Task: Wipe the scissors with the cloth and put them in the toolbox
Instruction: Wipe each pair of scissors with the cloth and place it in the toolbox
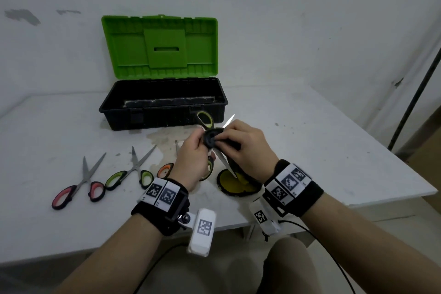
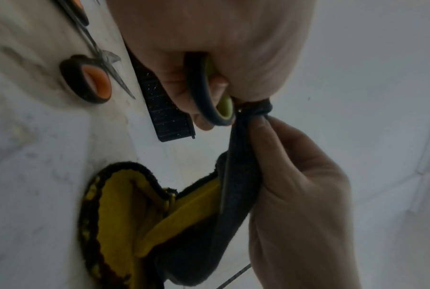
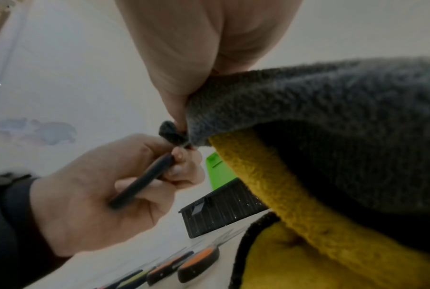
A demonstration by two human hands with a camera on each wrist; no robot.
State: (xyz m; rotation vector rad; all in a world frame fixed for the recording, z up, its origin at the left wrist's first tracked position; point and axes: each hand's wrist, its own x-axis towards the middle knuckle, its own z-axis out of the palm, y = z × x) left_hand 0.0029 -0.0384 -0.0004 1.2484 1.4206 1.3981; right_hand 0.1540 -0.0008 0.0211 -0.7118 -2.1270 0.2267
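1. Head view: a stained white table stood against a white wall, with an open green-lidded toolbox at the back. Above the table, the left hand gripped the open yellow-green scissors; the right hand pinched the grey-and-yellow cloth at their pivot. Pink-handled scissors and green-handled scissors lay left.
2. Left wrist view: fingers curled through a handle loop; orange-handled scissors lay beside.
3. Right wrist view: the cloth hung from the pinching fingertips.
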